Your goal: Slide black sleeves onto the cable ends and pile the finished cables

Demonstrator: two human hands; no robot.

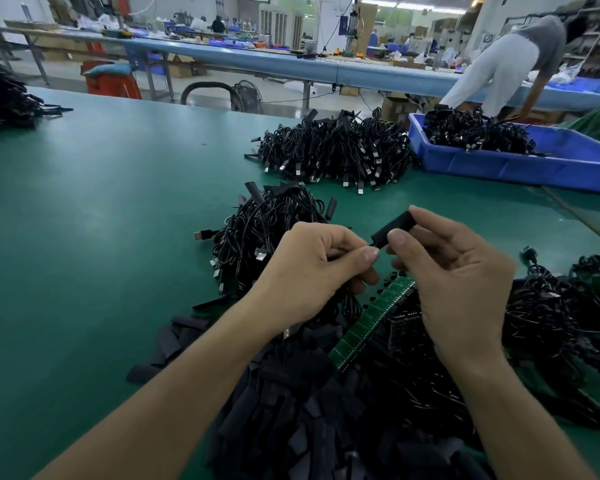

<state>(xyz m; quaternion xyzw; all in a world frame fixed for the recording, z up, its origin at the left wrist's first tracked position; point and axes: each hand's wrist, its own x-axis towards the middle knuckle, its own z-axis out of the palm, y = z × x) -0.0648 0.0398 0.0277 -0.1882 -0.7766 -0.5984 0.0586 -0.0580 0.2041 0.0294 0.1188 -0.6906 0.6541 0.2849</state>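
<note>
Sleeve: a short, flat, matt black tube, held up between the two hands above the green worktop. The right hand pinches it between thumb and curled fingers near its lower mouth. The left hand is closed too, thumb pressed against forefinger on what seems to be the cable end, which meets the sleeve's lower mouth; the end itself is mostly hidden by the fingers.

By its look the sleeve is very light and soft-walled, so it would likely squash flat if squeezed across its width. A light hold on the edges should keep the mouth open. The cable is thin, limp and rubbery; it is best gripped just behind its tip, where it would buckle least.

A heap of loose sleeves lies in front of the person, dull, creased and overlapping. A strip of green circuit board lies tilted against it, hard-edged and glossy. Beyond the left hand sits a pile of coiled cables with metal plugs sticking out. A bigger pile lies further back, beside a blue plastic bin holding more. More tangled cables lie to the right.
</note>
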